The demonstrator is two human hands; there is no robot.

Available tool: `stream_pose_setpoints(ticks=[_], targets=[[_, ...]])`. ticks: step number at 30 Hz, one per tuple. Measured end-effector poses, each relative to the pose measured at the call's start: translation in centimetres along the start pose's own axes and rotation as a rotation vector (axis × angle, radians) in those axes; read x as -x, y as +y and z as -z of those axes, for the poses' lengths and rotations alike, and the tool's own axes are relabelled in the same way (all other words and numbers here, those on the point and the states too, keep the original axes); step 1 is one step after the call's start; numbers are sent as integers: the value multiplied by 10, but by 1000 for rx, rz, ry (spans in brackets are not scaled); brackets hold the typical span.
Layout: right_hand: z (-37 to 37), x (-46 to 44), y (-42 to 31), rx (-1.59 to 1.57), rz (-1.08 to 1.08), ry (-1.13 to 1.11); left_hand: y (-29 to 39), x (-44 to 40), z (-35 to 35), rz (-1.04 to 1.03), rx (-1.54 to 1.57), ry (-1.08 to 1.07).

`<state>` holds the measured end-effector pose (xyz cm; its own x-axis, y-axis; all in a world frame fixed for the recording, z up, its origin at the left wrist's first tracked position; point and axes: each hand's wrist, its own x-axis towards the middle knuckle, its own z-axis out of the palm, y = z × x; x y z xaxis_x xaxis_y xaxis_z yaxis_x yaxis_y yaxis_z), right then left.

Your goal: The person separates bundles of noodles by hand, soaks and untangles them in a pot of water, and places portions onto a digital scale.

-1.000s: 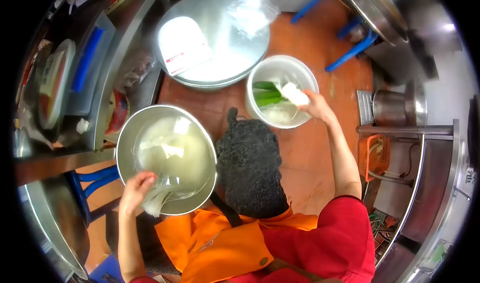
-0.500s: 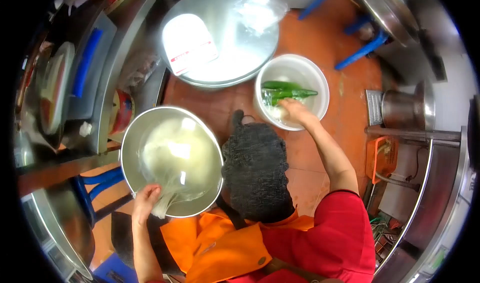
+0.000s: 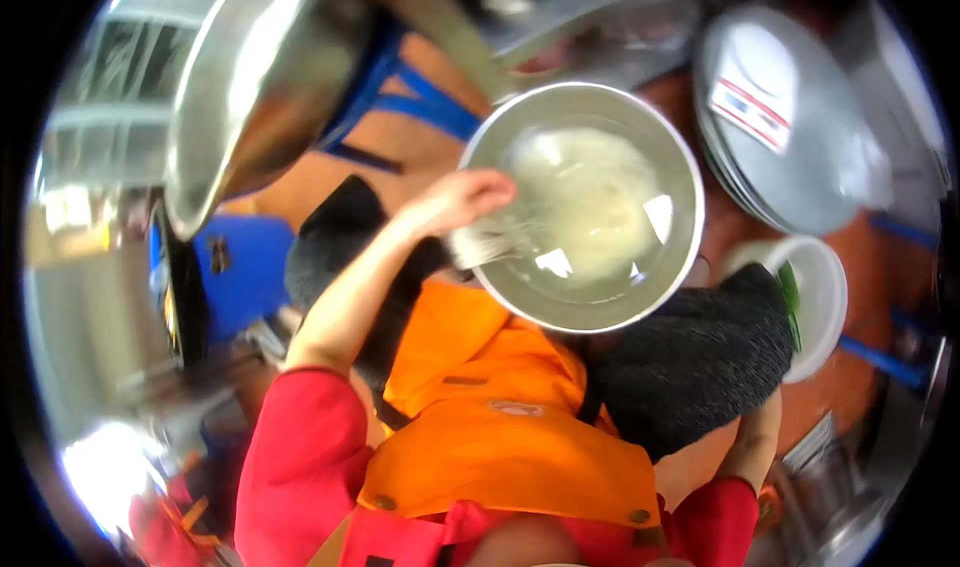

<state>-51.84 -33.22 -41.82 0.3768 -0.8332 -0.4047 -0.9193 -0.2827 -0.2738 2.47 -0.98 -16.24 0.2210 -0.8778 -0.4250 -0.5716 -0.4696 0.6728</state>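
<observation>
1. On left hand: bent fingers, close together; can't tell whether pinching strands.
2. Partly draped over left rim, rest inside bowl: could slip out if dragged by their own wet weight.
3. Beside right knee: could spill if bumped.
4. Right hand hidden, fingers impossible to tell; could knock bucket if moved blindly.

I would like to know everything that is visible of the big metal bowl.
The bowl is round, wide and silver-grey, apparently metal, with a brighter rim. It stands open side up, before the orange apron. Inside are clear-looking liquid with bright reflections and a pale, stringy mass. A bundle of whitish strands crosses its rim beside the left hand. What supports it is hidden.
</observation>
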Motion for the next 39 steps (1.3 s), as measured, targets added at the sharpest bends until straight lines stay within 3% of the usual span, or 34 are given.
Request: stream_pose_setpoints(ticks=[2,3,7,10,13,16,19,20,22,26,30,33,35,38,39], targets=[[8,5,4,-3,-17,-4,0,21,13,142,98,72],[11,5,8,-18,-23,-7,-15,29,15,150,201,93],[40,23,11,-141,-51,-22,-62,68,16,74,89,239],[65,36,9,-308,-69,-25,-107,86,3,221,267,335],[98,41,-2,-505,-48,-18,-176,71,-40,401,1053,409],[137,40,-20,-621,50,25,-200,58,-85,728,1612,337],[184,27,-54,-451,219,144,-190,38,-140,808,1766,326],[200,26,-76,-377,277,188,-193,28,-159,724,1894,292],[236,48,-169,-276,344,94,-213,-8,-202,313,2207,234],[230,104,-352,-277,599,-67,-191,-11,-185,135,2348,324],[153,151,-485,-122,916,-439,-162,5,-138,71,2341,357],[83,168,-539,-43,1218,-410,-167,12,-130,20,2360,460],[60,188,-568,56,1239,-334,-152,35,-109,85,2352,557],[25,189,-580,148,1292,-184,-170,41,-110,-55,2215,451],[16,187,-580,173,1288,-127,-188,37,-117,-240,2220,341]])
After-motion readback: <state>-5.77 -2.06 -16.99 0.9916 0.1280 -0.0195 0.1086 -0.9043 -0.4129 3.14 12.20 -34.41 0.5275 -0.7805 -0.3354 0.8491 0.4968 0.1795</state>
